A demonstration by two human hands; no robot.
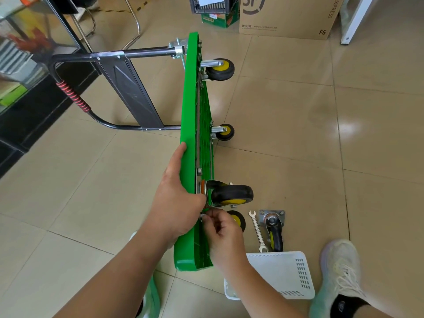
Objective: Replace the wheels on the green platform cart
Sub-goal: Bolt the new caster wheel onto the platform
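Note:
The green platform cart (pixel 190 106) stands on its long edge on the tiled floor, underside facing right, black handle (pixel 107 55) folded out to the left. Two small casters (pixel 220 69) (pixel 225 131) are mounted at the far end. A larger swivel caster (pixel 231 195) is at the near end. My left hand (pixel 177 200) grips the deck's top edge beside it. My right hand (pixel 223 230) pinches a small silvery fastener (pixel 202 216) at the underside just below that caster. Another wheel (pixel 238 220) shows partly behind my right hand. A loose caster (pixel 274 230) and a spanner (pixel 258 230) lie on the floor.
A white plastic basket (pixel 286 274) sits on the floor by my right shoe (pixel 339 278). A cardboard box (pixel 291 17), a green carton (pixel 220 20) and a dark crate stand at the back. Chair legs (pixel 135 21) and a dark counter (pixel 29 65) are on the left.

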